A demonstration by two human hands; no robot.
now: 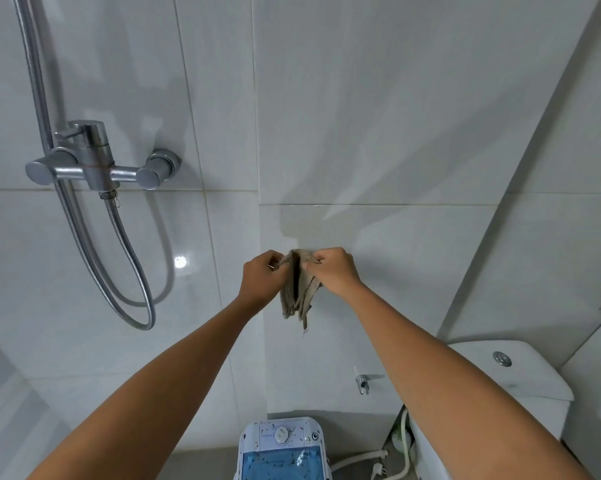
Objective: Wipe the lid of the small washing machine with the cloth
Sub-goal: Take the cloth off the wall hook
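Note:
A beige-grey cloth (298, 292) hangs crumpled in mid-air in front of the tiled wall. My left hand (261, 277) grips its upper left edge and my right hand (333, 270) grips its upper right edge, both arms stretched forward. Far below, at the bottom edge of the view, stands the small washing machine (281, 436), white with a round dial. Its translucent blue lid (278, 464) is speckled with dark spots and is partly cut off by the frame.
A chrome shower mixer (95, 164) with a looping metal hose (133, 271) is on the left wall. A white toilet cistern (506, 372) stands at the right. A small wall tap (362, 382) and white hoses (378, 459) sit beside the machine.

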